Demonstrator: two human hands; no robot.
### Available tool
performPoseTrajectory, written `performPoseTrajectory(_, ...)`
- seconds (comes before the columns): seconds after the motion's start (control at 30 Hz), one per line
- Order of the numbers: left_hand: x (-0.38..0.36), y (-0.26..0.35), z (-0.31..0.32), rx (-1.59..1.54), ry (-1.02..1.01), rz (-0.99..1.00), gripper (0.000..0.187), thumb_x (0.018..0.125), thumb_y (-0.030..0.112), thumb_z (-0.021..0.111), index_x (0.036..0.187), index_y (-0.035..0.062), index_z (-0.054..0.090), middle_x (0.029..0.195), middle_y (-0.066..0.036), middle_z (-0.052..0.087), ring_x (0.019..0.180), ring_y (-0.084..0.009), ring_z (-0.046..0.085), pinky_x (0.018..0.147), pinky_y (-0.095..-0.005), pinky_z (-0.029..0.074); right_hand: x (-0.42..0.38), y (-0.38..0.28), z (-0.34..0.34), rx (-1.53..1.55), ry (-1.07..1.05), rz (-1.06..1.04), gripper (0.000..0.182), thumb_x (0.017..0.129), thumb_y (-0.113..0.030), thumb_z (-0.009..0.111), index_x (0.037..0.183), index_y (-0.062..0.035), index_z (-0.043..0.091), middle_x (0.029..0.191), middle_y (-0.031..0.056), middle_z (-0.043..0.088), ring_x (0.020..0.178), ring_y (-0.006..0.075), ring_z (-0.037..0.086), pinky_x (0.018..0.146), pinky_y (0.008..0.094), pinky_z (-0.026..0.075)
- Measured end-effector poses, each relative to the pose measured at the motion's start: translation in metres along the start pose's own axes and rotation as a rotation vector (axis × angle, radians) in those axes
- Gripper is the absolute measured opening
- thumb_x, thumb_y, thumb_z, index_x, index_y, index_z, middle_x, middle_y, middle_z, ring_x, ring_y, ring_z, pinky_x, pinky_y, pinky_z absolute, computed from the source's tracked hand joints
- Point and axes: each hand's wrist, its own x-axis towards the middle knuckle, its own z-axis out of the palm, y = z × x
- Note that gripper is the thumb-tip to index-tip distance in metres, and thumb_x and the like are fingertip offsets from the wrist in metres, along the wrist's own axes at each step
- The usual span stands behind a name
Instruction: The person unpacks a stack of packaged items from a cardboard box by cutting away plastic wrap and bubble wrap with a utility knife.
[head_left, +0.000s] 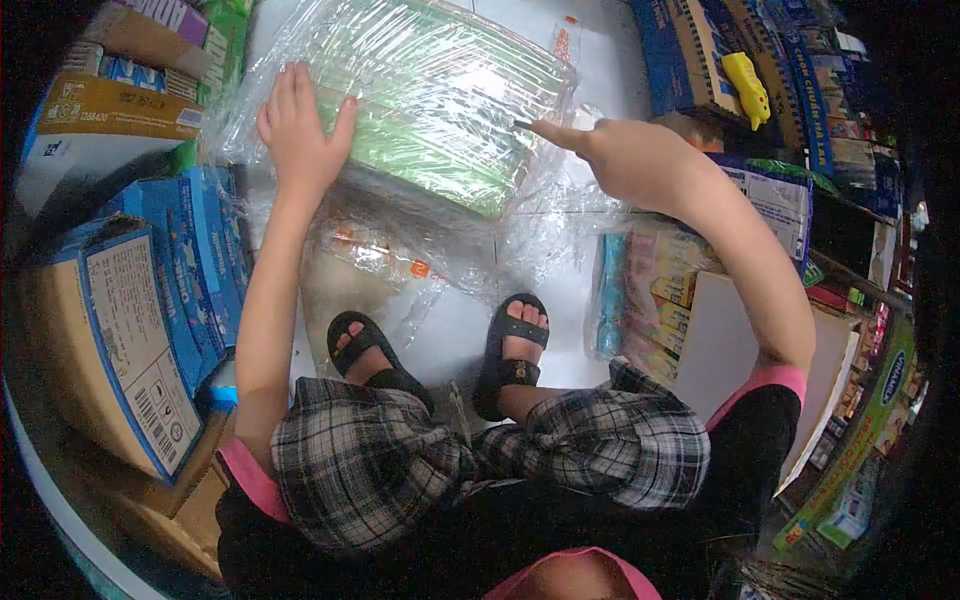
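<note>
A flat green box [430,130], wrapped in shiny clear plastic film [545,220], lies on the floor in front of my feet. My left hand [305,135] rests flat on the film at the box's left side, fingers stretched out and thumb apart. Over the box's right edge is my right hand [625,155], its index finger pointing left and the other fingers curled. A small thin dark piece [522,125] shows at that fingertip, too small to name. Loose film bunches around the near side of the box.
Cartons [140,340] stand stacked on my left, with blue packs [195,270] beside them. On the right are a blue carton [670,60], a yellow toy-like item [745,90], a white board-like panel [725,340] and shelves of goods. My sandalled feet [515,350] are near the loose film.
</note>
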Motion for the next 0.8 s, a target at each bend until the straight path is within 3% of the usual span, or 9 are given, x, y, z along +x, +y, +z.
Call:
performPoseTrajectory(0.2,0.0,0.002,-0.002,0.014,0.002,-0.011,0.058,0.072,0.035,0.05,0.114,-0.0021,0.036,0.117,-0.02,0.037,0.11,-0.0305,0.033,0.089,-0.0444,0.019,-0.007,0.003,-0.003,0.002,-0.142,0.077,0.064,0.068,0.004,0.038,0.125,-0.0233,0.027,0.068,0.0175,0.053,0.064,0.0311,0.054,0.057,0.0388,0.043)
performPoseTrajectory(0.33,0.0,0.001,0.0,-0.01,0.012,0.002,0.058,0.072,0.034,0.05,0.114,-0.0022,0.036,0.117,-0.02,0.037,0.109,-0.0303,0.033,0.09,-0.044,0.019,-0.013,0.01,0.006,0.034,-0.141,0.075,0.064,0.068,0.004,0.038,0.125,-0.0236,0.027,0.068,0.0178,0.053,0.065,0.0309,0.055,0.058,0.0389,0.043)
performPoseTrajectory(0.4,0.0,0.002,-0.002,0.008,0.001,-0.005,0.058,0.072,0.034,0.05,0.114,-0.0022,0.036,0.117,-0.02,0.037,0.109,-0.0302,0.033,0.09,-0.0438,0.018,-0.016,0.012,0.012,0.025,-0.03,0.033,0.063,0.065,0.003,0.039,0.123,-0.0205,0.031,0.071,0.0176,0.055,0.064,0.0297,0.056,0.055,0.039,0.044)
performPoseTrajectory(0.8,0.0,0.001,-0.001,-0.005,-0.006,-0.015,0.059,0.071,0.035,0.051,0.116,-0.0013,0.035,0.117,-0.019,0.037,0.11,-0.0304,0.033,0.091,-0.0437,0.018,-0.021,0.01,0.012,-0.054,-0.053,0.075,0.061,0.065,0.003,0.039,0.121,-0.0211,0.035,0.07,0.017,0.056,0.06,0.0303,0.055,0.053,0.0394,0.044)
